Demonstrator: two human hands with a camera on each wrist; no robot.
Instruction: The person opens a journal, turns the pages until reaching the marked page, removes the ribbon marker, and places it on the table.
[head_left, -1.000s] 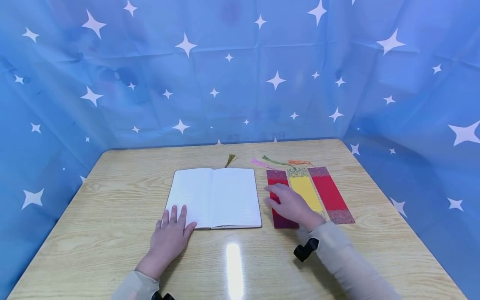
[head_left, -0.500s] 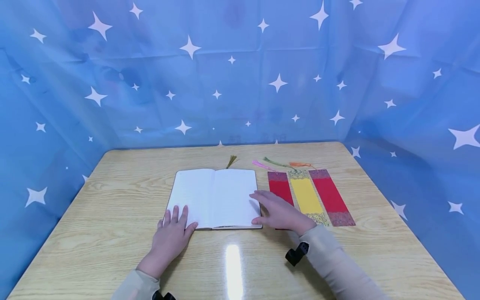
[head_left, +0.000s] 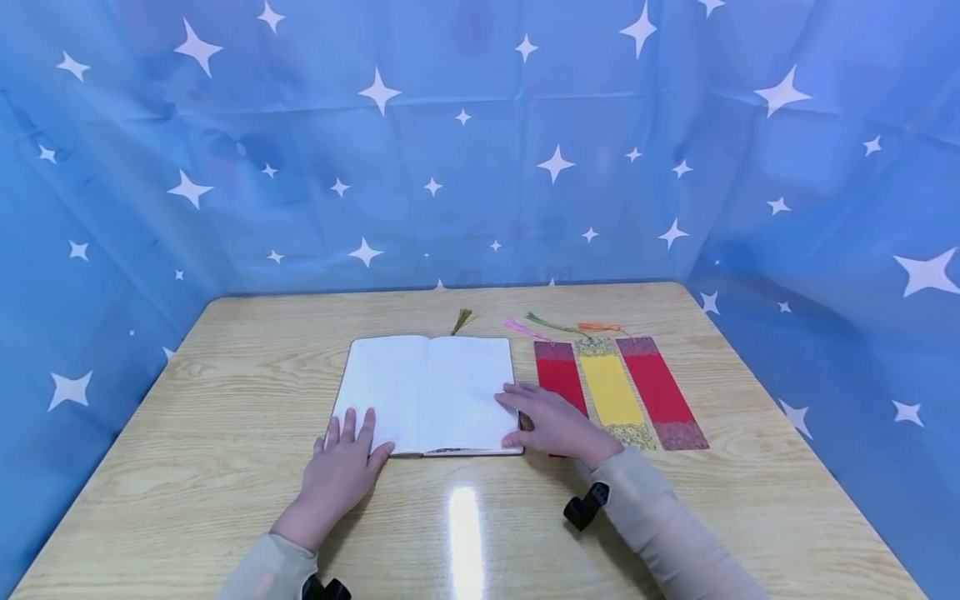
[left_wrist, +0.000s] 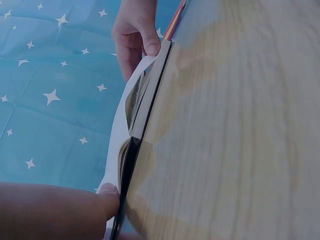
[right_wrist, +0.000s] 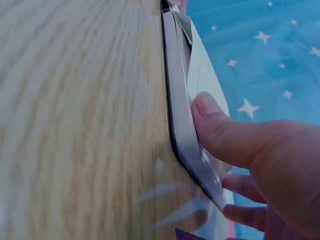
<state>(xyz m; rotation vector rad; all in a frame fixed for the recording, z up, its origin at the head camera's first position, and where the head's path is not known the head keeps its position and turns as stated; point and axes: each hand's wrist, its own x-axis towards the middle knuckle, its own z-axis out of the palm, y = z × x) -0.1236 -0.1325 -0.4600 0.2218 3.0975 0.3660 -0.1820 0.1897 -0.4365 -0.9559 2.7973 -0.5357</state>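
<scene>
An open notebook [head_left: 390, 375] with white pages lies on the table, a dark olive tassel [head_left: 462, 318] sticking out past its top edge. My left hand [head_left: 341, 475] rests on the lower left corner of the left page, fingers spread. At the right page's outer edge is my right hand [head_left: 551, 423], its thumb [right_wrist: 212, 112] touching the pages near the lower corner and its fingertips at the side edge. Under the bulging upper pages, a patterned strip [left_wrist: 134, 102] shows in the gap, seen in the left wrist view.
Right of the notebook lie a red bookmark [head_left: 558, 379] with a pink tassel, partly hidden by my right hand, a yellow bookmark [head_left: 611, 392], and another red bookmark [head_left: 660, 392]. Green and orange tassels lie above them. A blue star-patterned curtain [head_left: 450, 167] surrounds the wooden table [head_left: 262, 358].
My right hand has moved left, from over the nearer red bookmark to the notebook's right edge. My left hand stays in place on the left page.
</scene>
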